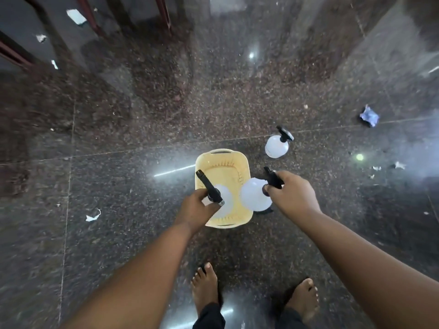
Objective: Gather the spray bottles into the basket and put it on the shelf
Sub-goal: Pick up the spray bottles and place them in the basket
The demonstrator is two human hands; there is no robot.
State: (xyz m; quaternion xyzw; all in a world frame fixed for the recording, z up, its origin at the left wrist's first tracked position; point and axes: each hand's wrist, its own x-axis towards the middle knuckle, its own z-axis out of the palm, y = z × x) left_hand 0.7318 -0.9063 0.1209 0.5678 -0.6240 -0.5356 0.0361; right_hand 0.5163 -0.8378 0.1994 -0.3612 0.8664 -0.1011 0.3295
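Observation:
A pale yellow plastic basket (222, 162) stands on the dark granite floor in front of me. My left hand (193, 208) grips the black sprayer head of a white spray bottle (224, 194) held over the basket's near half. My right hand (293, 195) holds a second white spray bottle (253, 194) by its black trigger head, hanging at the basket's right rim. A third white spray bottle (276, 146) with a black head stands on the floor beyond the basket to the right, apart from both hands.
Torn paper scraps (92, 216) lie about the floor, with a crumpled blue-white wad (369, 116) at the right. Dark red furniture legs (164, 13) stand at the far left. My bare feet (205, 284) are just behind the basket.

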